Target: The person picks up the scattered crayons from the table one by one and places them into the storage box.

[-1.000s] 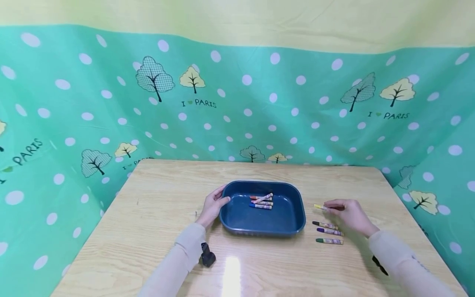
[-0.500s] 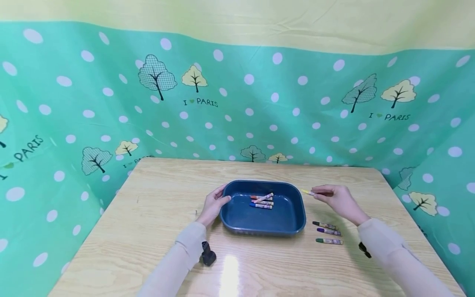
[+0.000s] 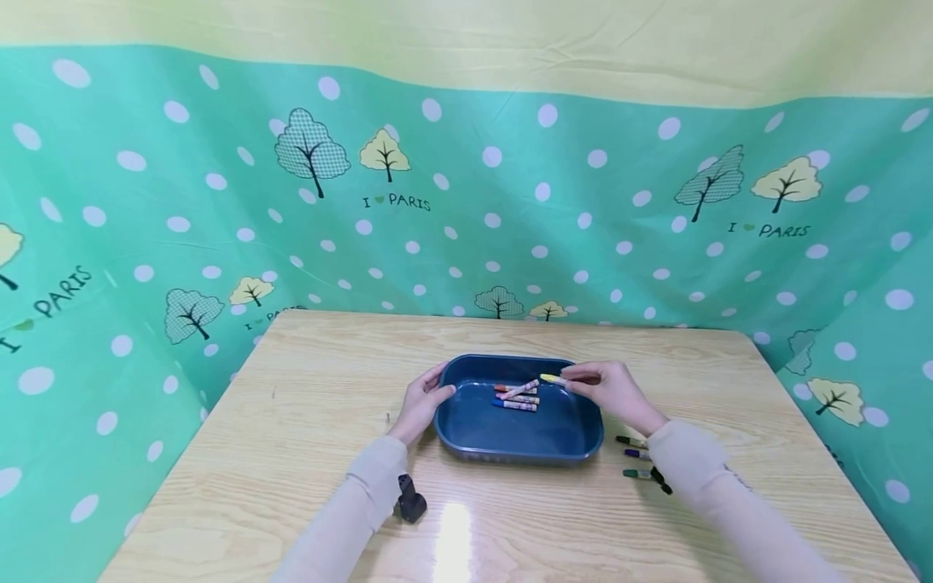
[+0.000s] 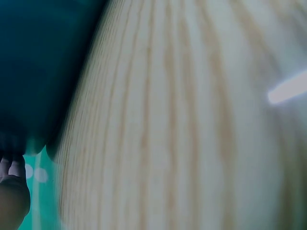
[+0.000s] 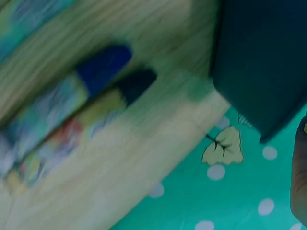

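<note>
A dark blue plastic tray [image 3: 517, 437] stands on the table. My left hand [image 3: 417, 406] holds its left rim, thumb over the edge and fingers on the outside. My right hand [image 3: 611, 392] pinches a yellow crayon [image 3: 552, 379] above the tray's right part, tip pointing left. Several crayons lie in the tray: a blue crayon [image 3: 514, 405], an orange crayon [image 3: 504, 388] and a pink crayon [image 3: 519, 390] laid across others. In the right wrist view, a thumb or finger shows at the right edge; the left wrist view shows part of the left hand beside the tray.
Right of the tray lie a black crayon [image 3: 631, 442], a purple crayon [image 3: 636, 454] and a green crayon [image 3: 636, 474], partly covered by the right sleeve and wrist camera. The wooden table [image 3: 328, 356] meets a green dotted cloth [image 3: 437, 267] at the back and sides.
My right hand has lifted the yellow crayon from the table at the right and carried it left over the tray. The left hand stays on the rim.
</note>
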The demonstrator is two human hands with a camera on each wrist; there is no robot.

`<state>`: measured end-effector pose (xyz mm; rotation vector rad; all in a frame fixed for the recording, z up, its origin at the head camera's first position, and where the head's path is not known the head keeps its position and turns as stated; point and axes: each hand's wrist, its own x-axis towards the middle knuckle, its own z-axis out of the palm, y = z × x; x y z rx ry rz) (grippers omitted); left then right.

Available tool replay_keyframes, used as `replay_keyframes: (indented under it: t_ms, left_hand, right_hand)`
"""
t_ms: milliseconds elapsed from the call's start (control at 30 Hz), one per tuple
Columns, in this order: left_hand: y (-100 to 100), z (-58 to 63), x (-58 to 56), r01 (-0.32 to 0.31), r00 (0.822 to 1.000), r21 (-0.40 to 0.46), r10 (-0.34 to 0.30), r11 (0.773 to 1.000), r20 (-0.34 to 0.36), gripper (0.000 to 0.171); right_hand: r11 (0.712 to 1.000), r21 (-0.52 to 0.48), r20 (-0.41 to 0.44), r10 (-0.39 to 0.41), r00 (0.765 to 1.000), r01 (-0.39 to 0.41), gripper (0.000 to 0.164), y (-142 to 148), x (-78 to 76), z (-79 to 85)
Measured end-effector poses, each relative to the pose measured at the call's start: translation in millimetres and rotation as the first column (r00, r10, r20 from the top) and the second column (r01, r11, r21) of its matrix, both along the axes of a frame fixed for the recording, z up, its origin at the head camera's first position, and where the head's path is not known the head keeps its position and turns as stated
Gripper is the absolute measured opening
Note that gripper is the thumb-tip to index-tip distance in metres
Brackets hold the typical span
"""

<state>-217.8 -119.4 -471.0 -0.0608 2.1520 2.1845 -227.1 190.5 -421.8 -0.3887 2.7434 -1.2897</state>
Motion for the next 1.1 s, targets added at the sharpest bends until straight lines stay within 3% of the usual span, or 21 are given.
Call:
replay_keyframes:
  t_ms: [633, 1100]
  left_hand:
    - [-4.5, 0.7, -0.7, -0.007, 1.0, 0.008, 0.007, 1.0, -0.01, 0.05]
    - [0.3, 0.0, 1.1, -0.006, 1.0, 0.016, 0.006, 1.0, -0.012, 0.049]
  right_hand:
    - [0.995, -0.012, -0.006, 0.103, 0.995, -0.103, 0.022, -52.1, -16.3, -30.2]
    - [0.991, 0.035, 0.023, 0.13, 0.991, -0.131, 0.016, -66.8, -13.3, -45.1]
